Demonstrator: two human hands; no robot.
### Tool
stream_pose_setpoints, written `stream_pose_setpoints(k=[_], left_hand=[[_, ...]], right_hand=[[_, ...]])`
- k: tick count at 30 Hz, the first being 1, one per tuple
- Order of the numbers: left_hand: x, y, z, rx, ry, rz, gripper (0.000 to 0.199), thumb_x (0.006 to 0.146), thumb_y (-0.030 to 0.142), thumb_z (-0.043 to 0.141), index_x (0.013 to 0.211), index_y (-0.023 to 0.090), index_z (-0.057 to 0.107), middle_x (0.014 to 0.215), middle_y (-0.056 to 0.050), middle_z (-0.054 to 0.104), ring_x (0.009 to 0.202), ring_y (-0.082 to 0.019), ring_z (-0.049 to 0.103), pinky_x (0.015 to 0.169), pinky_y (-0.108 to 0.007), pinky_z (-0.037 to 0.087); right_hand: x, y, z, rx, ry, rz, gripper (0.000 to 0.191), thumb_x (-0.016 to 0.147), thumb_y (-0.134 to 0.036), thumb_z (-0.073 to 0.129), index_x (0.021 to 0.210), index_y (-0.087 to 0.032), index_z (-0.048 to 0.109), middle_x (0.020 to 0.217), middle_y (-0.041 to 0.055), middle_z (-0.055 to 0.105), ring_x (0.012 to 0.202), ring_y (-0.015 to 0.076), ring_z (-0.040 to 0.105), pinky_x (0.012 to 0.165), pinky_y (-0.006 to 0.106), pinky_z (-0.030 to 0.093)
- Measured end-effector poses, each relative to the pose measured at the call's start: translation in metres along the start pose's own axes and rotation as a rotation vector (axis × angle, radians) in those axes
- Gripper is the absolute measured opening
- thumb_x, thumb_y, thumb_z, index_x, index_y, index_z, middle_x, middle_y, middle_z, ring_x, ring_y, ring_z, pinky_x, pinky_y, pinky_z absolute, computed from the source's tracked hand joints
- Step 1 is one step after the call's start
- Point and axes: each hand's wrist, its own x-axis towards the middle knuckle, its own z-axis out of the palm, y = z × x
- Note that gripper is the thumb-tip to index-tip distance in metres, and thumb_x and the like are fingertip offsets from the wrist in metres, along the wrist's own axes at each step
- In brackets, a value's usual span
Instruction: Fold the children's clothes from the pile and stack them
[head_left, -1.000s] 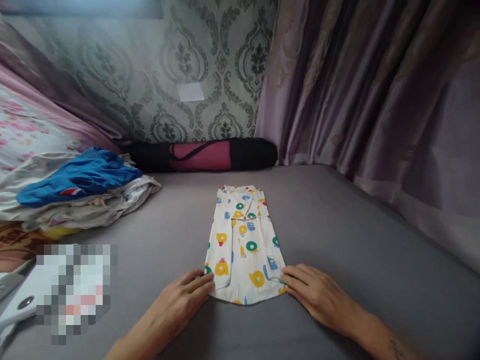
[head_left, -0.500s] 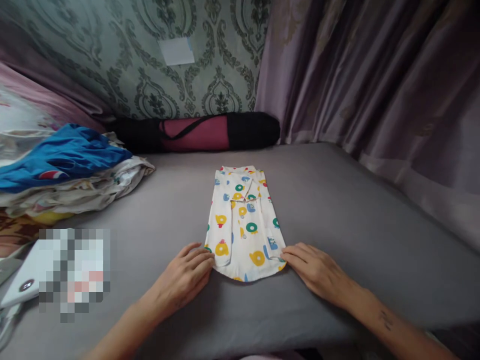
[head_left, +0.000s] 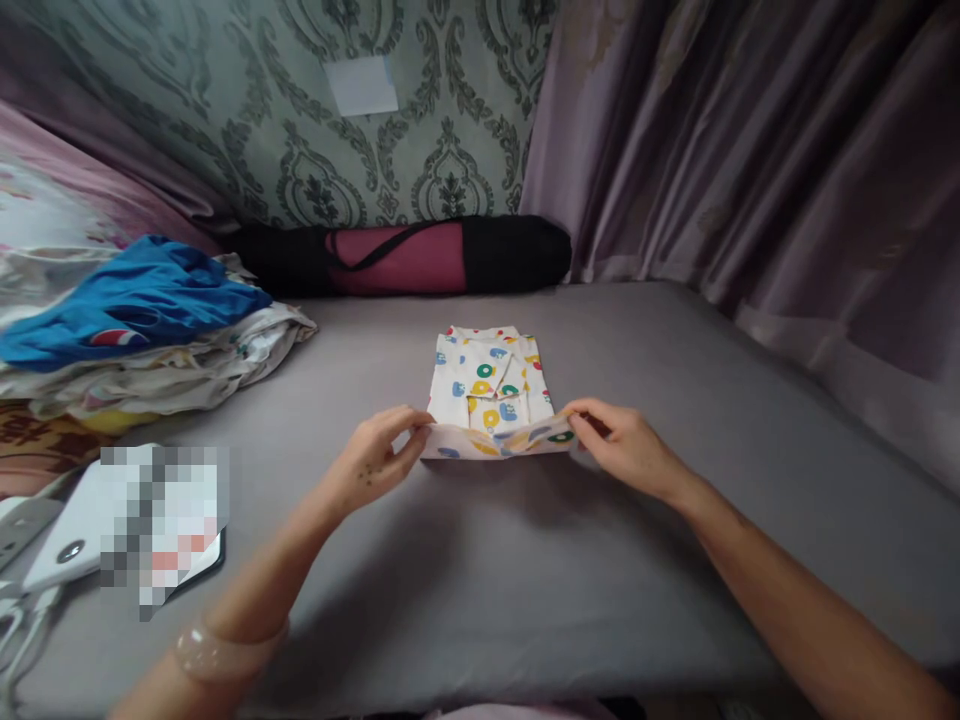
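"While two hands work at its near end, what does the printed shirt lie on?"

"A nearly smooth grey sheet. Beyond the shirt runs a long black-and-maroon bag, before a wall in patterned paper; a purple curtain hangs to the shirt's right."

"And the hands?"

"The left hand pinches the shirt's near end at its left side, the right hand at its right, with a band of cloth raised between them."

"How much room around the shirt?"

"Most to its right, where sheet stretches toward the curtain. More lies between the shirt and the sheet's front edge. Left of the shirt, well apart, sits a clothes heap topped by a blue garment; left and nearer, a white device."
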Motion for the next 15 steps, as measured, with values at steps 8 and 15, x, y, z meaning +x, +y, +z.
stream_pose_setpoints(k=[8, 15], left_hand=[[0.056, -0.059, 0.030, -0.165, -0.131, -0.187, 0.034, 0.089, 0.039, 0.044, 0.104, 0.015, 0.063, 0.084, -0.004, 0.065, 0.075, -0.017, 0.060, 0.066, -0.027, 0.049], [0.037, -0.058, 0.046, 0.298, 0.207, -0.128, 0.034, 0.091, 0.026, 0.040, 0.120, 0.011, 0.053, 0.113, -0.018, 0.060, 0.102, -0.027, 0.059, 0.089, -0.046, 0.047]], right_hand=[[0.057, 0.053, 0.026, 0.347, -0.091, 0.223, 0.034, 0.087, -0.042, 0.050, 0.102, -0.015, 0.064, 0.070, 0.0017, 0.066, 0.053, 0.0117, 0.058, 0.050, 0.024, 0.047], [0.041, 0.050, 0.041, -0.295, 0.187, 0.089, 0.039, 0.094, -0.028, 0.037, 0.122, -0.014, 0.059, 0.121, 0.0157, 0.063, 0.107, 0.0254, 0.062, 0.091, 0.041, 0.049]])
